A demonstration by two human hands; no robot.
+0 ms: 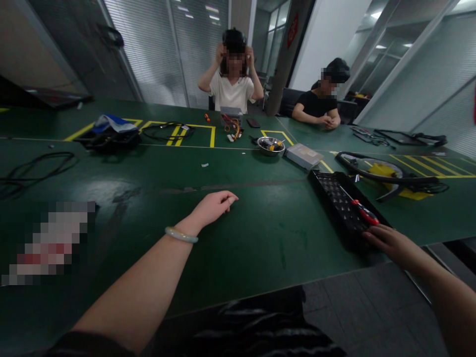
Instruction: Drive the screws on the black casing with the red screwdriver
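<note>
My left hand (215, 207) rests on the green table (245, 238), its fingers curled together and nothing seen in them. A pale bracelet circles that wrist. At the right, my right hand (383, 239) is at the near end of a black tray (330, 198), its fingers on or over the rim. A screwdriver (365, 212) with a red and black handle lies in the tray, its handle just beyond those fingertips. My right thumb is hidden, and whether the fingers grip the rim I cannot tell.
Beyond the tray are a grey box (304, 156) and a metal bowl (270, 152) with small parts. Black headgear (372, 166) lies on yellow material at the right. Cables (33, 171) are at the left. Two people (232, 89) (316, 105) sit across the table.
</note>
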